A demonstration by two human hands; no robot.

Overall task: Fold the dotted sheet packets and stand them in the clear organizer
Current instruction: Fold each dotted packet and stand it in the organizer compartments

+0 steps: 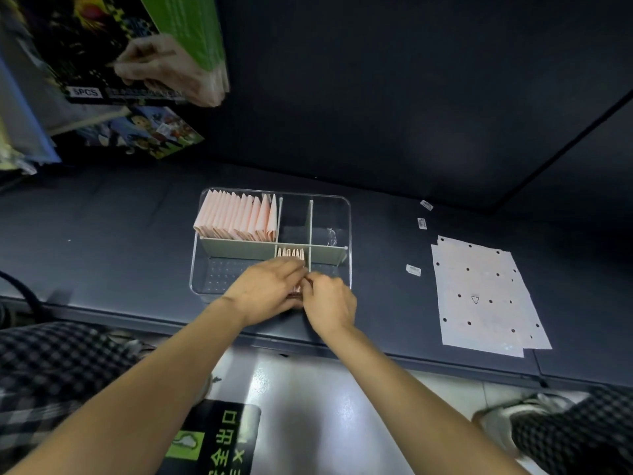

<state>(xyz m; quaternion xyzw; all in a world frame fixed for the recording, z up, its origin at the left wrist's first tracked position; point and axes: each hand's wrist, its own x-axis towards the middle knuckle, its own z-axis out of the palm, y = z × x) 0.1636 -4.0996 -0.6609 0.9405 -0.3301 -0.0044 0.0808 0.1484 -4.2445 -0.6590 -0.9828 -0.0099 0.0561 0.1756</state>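
A clear organizer (pixel 345 214) with white dividers sits on the dark table. Its back-left compartment holds several pink folded packets (pixel 236 217) standing upright. A short row of folded packets (pixel 291 253) stands in the front compartment beside the middle divider. My left hand (pixel 265 291) and my right hand (pixel 330 301) meet over the front of the organizer and together pinch a pink folded packet (pixel 297 288), mostly hidden under the fingers. Flat dotted sheets (pixel 486 296) lie stacked to the right.
Three small white tags (pixel 413 270) lie between the organizer and the sheets. Another person's hand (pixel 164 68) holds printed packages at the top left. The table's front edge runs just below my hands; checkered trousers and shoes show underneath.
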